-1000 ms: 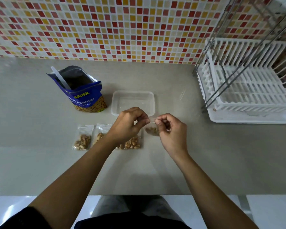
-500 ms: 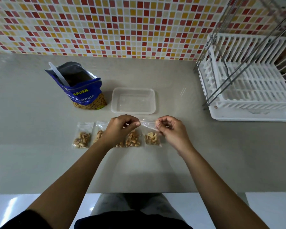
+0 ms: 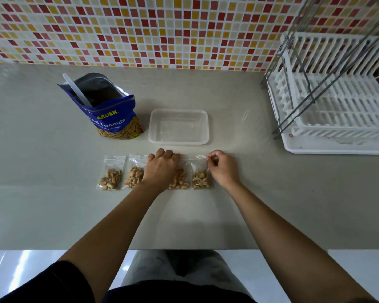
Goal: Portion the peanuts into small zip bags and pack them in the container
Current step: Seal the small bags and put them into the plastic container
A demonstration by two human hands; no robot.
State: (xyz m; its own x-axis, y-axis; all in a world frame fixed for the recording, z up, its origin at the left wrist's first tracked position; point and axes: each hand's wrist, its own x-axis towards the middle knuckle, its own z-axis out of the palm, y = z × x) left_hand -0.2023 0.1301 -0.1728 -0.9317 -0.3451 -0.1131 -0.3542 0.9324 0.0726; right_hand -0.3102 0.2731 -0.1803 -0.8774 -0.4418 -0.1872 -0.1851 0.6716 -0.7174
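Several small zip bags of peanuts lie in a row on the grey counter (image 3: 53, 204). The leftmost bag (image 3: 111, 177) and the second bag (image 3: 135, 174) lie untouched. My left hand (image 3: 162, 168) sits with curled fingers over the top of the third bag (image 3: 181, 181); its fingertips are hidden. My right hand (image 3: 222, 168) pinches the top right corner of the rightmost bag (image 3: 200, 179), which lies flat. Behind the row stands an empty clear container (image 3: 178, 141). To its left is the open blue peanut bag (image 3: 112, 121) with a white spoon (image 3: 76, 89) in it.
A white dish rack (image 3: 337, 119) with metal bars fills the back right of the counter. A mosaic tile wall (image 3: 140, 29) runs along the back. The counter's front edge is near my body.
The rightmost bag came down from between both hands and now lies flat in the row. My left hand let go of its top and shifted left over the third bag. My right hand still pinches it.
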